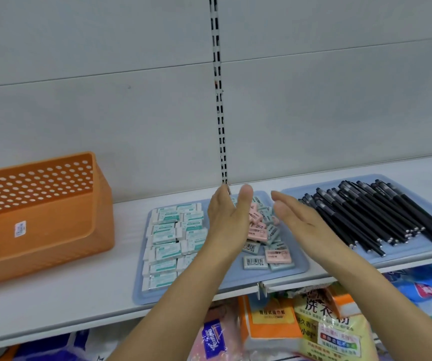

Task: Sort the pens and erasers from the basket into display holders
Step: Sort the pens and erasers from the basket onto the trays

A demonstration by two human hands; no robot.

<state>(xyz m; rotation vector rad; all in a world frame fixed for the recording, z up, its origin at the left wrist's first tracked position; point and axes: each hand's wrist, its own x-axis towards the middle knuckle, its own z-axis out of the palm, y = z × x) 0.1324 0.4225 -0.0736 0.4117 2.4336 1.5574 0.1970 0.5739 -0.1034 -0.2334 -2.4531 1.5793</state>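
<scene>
Hands first: the left hand (229, 217) is held edge-up over the middle tray (298, 267), fingers straight and together, thumb up, gripping nothing. The right hand (296, 217) faces it, palm turned inward, fingers straight and relaxed, also holding nothing. Both hover above the loose erasers (267, 241), a heap of pink and pale blue-green blocks that lies between and below the two palms on the right half of that tray; whether either hand touches the heap cannot be told.

On the tray's left half, just beside the left forearm, white-and-teal wrapped erasers (168, 243) lie in rough rows, packed close together.

Right of the right hand, a second blue tray (430, 254) carries the pens (373, 214), black with silver tips, lying side by side in a slanted pile, tips toward the shelf's front edge. The two trays sit nearly touching.

Both trays rest on a white shelf (79, 295). Well to the left on it, the orange basket (40, 217) lies tipped over, its perforated wall upward and its base, with a small sticker, facing the camera.

Behind stands a pale back panel with a slotted upright (221, 142). Below the shelf, packaged goods (313, 329) show, among them orange and yellow packs.
</scene>
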